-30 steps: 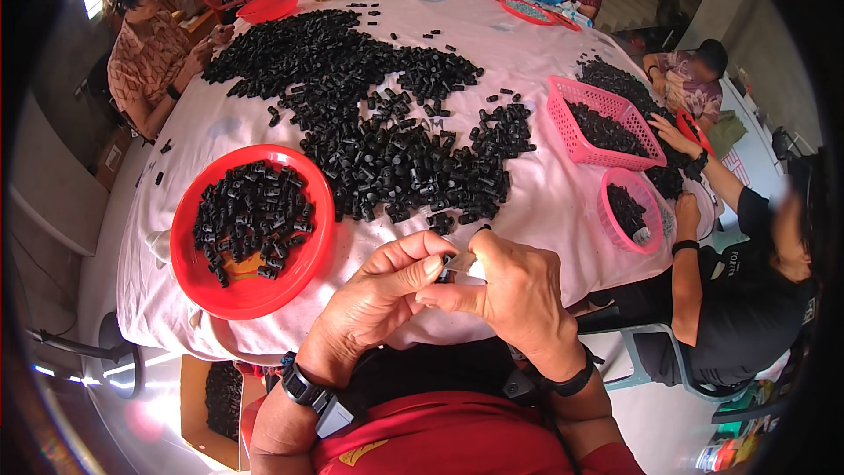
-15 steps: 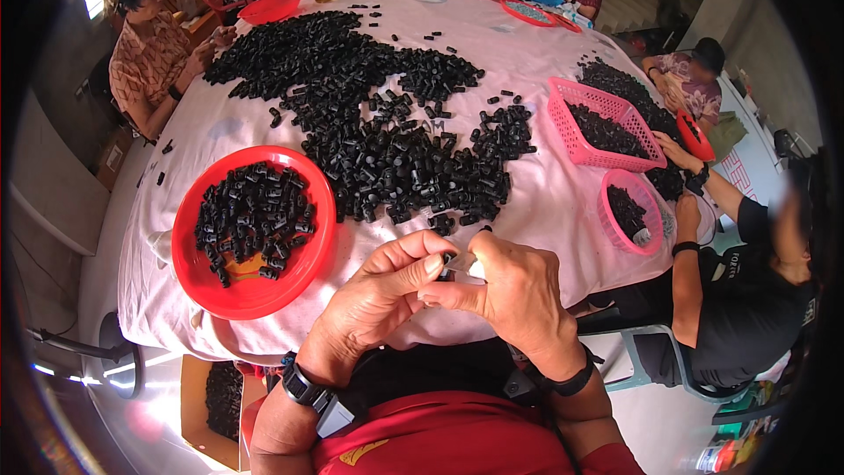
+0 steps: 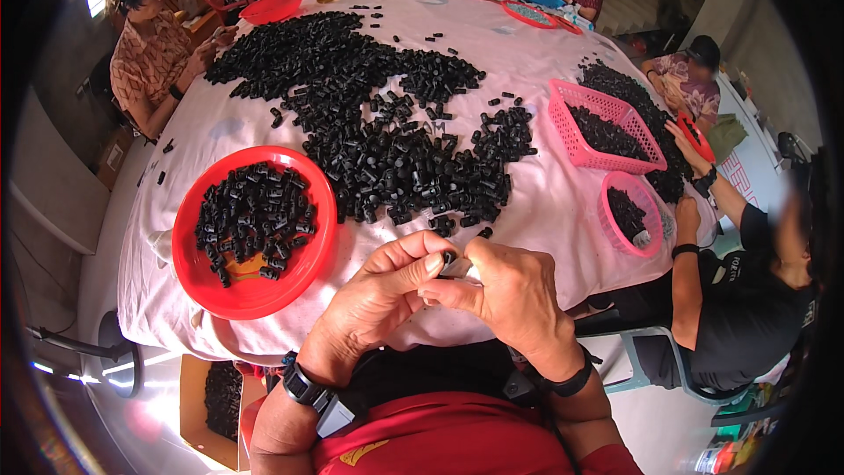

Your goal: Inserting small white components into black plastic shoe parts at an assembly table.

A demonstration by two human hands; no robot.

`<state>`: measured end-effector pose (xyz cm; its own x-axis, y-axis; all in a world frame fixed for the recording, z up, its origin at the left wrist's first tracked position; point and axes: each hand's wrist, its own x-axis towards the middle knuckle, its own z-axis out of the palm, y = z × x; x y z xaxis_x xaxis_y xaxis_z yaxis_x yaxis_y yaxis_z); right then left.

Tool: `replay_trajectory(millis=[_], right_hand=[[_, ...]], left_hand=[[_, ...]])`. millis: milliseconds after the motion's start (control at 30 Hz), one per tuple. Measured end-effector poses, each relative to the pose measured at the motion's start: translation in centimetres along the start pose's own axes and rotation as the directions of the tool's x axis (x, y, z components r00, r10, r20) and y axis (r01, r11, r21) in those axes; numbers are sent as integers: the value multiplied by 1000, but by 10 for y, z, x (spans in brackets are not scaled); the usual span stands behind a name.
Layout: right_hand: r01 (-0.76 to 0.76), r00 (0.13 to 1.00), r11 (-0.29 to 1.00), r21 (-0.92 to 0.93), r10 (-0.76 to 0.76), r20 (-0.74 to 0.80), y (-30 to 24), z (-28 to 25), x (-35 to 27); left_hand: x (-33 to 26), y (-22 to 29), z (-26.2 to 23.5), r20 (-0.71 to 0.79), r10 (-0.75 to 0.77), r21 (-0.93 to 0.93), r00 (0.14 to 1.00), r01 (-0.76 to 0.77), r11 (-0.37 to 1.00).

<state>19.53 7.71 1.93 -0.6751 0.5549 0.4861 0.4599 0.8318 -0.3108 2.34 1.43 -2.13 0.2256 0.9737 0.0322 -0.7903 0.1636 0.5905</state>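
Just in front of my body, my left hand [image 3: 374, 290] pinches a small black cylindrical plastic part [image 3: 449, 258] between thumb and fingers. Against it, the closed fingers of my right hand [image 3: 523, 295] grip a small whitish piece [image 3: 471, 274], mostly hidden, so its kind is unclear. One loose black part [image 3: 484, 232] lies just beyond my right knuckles. A large heap of similar black parts [image 3: 396, 167] spreads over the cloth past my hands. To the left stands a round red basin [image 3: 321, 246] holding more of them.
A pink cloth [image 3: 563, 220] covers the table. On the right are a pink rectangular basket [image 3: 607, 158] and a round pink basket [image 3: 646, 244], both with black parts. A co-worker [image 3: 747, 290] sits close on the right. An open cardboard box [image 3: 195, 405] stands lower left.
My right hand has shifted slightly left, and less of the whitish piece shows. The co-worker's far hand at right has moved from beside the pink rectangular basket toward a red tray.
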Motion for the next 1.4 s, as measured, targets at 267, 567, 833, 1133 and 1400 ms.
replay_trajectory(millis=[267,567,833,1133,1400], right_hand=[[-4,996,979,204,22,-90,-6,-11,-1],[-47,997,990,130,53,-49,-7,-8,-1],[-63,996,996,57,66,-52,-9,-10,0],[24,992,1000,-10,-25,-122,-4,-5,-1],[29,991,999,-40,-34,-126,-4,-4,-1]], left_hand=[[-2,5,-6,126,38,-49,991,-32,998],[-4,7,4,135,50,-61,990,-42,997],[-3,6,4,153,43,-6,987,-43,999],[-3,5,5,109,35,41,993,-39,998],[-1,4,5,108,63,42,992,-68,997]])
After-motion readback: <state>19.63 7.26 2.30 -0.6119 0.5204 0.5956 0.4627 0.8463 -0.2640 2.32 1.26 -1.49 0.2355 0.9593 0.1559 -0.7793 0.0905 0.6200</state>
